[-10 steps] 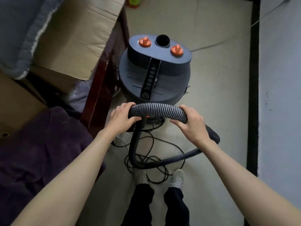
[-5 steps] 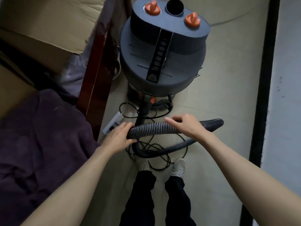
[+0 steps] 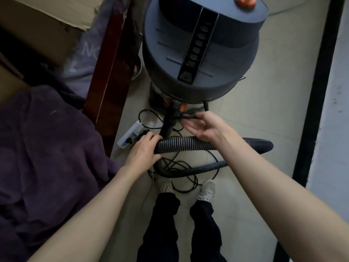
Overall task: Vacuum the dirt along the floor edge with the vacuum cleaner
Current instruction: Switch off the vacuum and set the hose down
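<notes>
Our left hand (image 3: 144, 150) grips the ribbed hose (image 3: 186, 145) low over the floor (image 3: 273, 114), just before the round grey vacuum (image 3: 200, 52); our right hand (image 3: 204, 126), fingers loose, reaches to the black cord (image 3: 179, 173). That cord lies in tangled loops by our shoes (image 3: 206, 190), so we judge it could snag underfoot.

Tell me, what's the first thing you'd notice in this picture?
The big grey vacuum cleaner stands at the top, between a bed and a wall. Below it, the left hand grips the ribbed hose, above tangled black cords on the floor.
</notes>
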`<move>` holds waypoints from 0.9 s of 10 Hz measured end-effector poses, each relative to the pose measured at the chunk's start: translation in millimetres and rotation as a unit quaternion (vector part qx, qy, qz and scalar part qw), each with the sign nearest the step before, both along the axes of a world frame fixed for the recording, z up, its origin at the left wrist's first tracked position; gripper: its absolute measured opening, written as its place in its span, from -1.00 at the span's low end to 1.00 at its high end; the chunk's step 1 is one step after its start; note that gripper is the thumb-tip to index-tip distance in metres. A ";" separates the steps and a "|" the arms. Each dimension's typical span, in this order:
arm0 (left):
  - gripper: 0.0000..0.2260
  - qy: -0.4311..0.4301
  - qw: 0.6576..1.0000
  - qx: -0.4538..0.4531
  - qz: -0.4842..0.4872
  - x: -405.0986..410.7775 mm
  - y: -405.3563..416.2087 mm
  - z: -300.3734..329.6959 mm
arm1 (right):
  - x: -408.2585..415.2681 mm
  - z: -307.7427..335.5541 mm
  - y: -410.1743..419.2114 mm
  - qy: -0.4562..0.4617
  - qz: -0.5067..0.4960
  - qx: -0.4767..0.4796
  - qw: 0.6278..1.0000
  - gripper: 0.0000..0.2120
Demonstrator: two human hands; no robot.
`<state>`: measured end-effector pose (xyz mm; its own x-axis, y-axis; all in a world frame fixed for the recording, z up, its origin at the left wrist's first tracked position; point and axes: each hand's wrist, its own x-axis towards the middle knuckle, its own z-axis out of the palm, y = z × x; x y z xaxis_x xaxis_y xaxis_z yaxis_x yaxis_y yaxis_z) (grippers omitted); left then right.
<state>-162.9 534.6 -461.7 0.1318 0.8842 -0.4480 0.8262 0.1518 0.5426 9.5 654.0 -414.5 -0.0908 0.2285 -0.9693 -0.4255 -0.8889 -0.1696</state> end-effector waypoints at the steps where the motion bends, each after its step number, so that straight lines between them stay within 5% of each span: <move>1: -0.59 0.000 0.999 0.030 0.034 10.5 11.8 -2.9 | 10.9 17.0 9.3 0.018 -0.058 -0.003 0.998 -0.82; 6: -0.57 -0.080 0.995 0.034 -0.039 1.7 55.2 -11.4 | 22.4 24.2 4.6 0.018 -0.010 0.005 1.000 -0.85; 7: -0.59 -0.093 0.995 0.031 -0.027 -3.0 54.3 -7.0 | 20.6 25.1 0.8 0.012 -0.027 0.038 0.999 -0.89; 8: -0.62 -0.091 0.994 0.044 -0.032 -6.7 54.4 -0.8 | 13.2 22.3 -13.0 -0.150 0.166 0.225 0.948 -0.84; 9: -0.61 -0.082 0.994 0.060 -0.043 -10.3 57.8 5.5 | 16.6 14.9 -24.3 -0.387 0.579 0.496 0.519 -0.65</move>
